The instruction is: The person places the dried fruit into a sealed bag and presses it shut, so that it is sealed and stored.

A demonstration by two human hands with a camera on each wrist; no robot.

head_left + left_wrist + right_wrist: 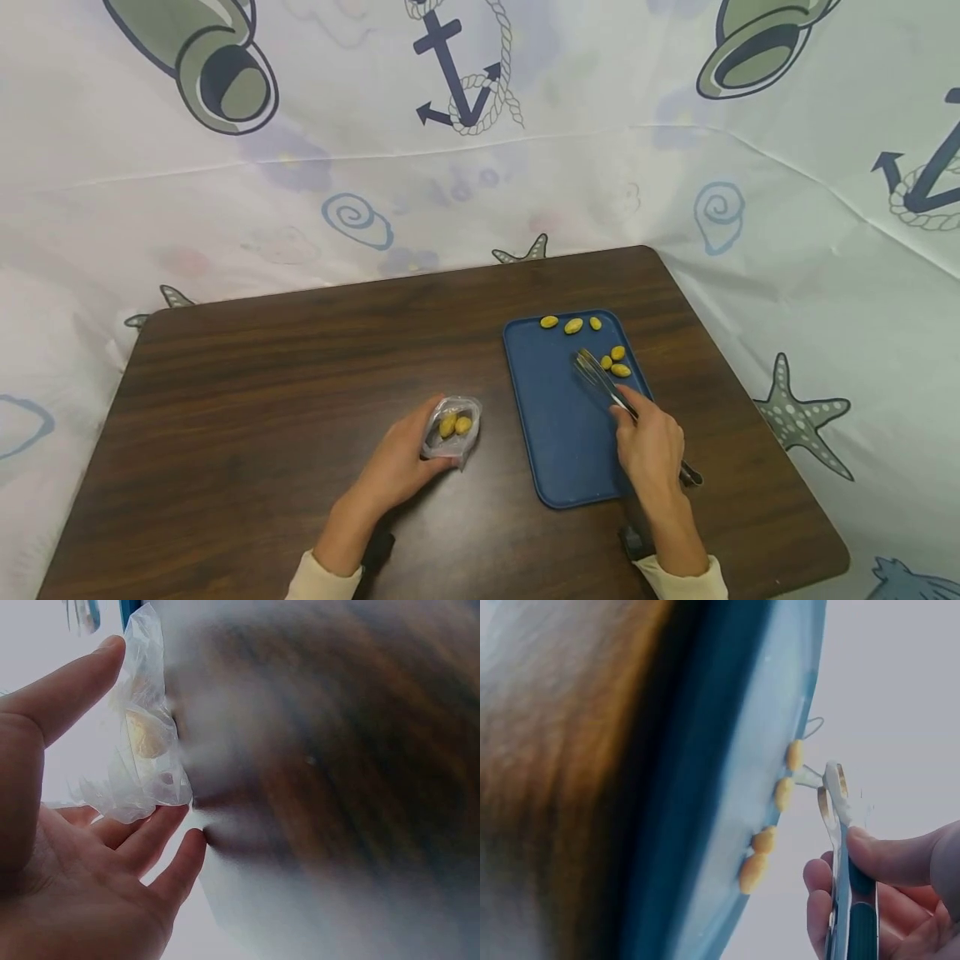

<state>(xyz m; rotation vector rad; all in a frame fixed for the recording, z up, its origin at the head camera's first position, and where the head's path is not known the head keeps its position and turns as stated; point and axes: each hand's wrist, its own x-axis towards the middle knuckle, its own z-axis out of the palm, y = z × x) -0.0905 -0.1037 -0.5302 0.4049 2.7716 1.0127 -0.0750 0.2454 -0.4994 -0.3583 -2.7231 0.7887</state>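
and here's the blue tray [558,442] on the dark wood counter [285,417], our marker for everything. over its right half comes the right hand [651,442], fingers and thumb closed around the metal tongs [600,382]! their head hangs above the tray's upper middle, pointing toward the far edge, while the handle end pokes out past the tray's right side. whether the tips pinch anything, i cannot tell.

look at the far end of the tray: three yellow pieces [573,326] strung along the edge, and another trio [620,370] bunched close together by the right rim, just beside the tongs.

swing across to the left of the tray, and there's the left hand [405,454], thumb on the near side, fingers on the far side, curled around a clear plastic bag [444,449]. its mouth gapes upward, two yellow lumps [447,426] sitting inside, side by side! the bag stands near the tray, apart from it.

cream sleeves [322,579] show on both arms, nearer than the tray, and beyond it hangs a pale cloth [600,167] printed with anchors, shells and starfish.
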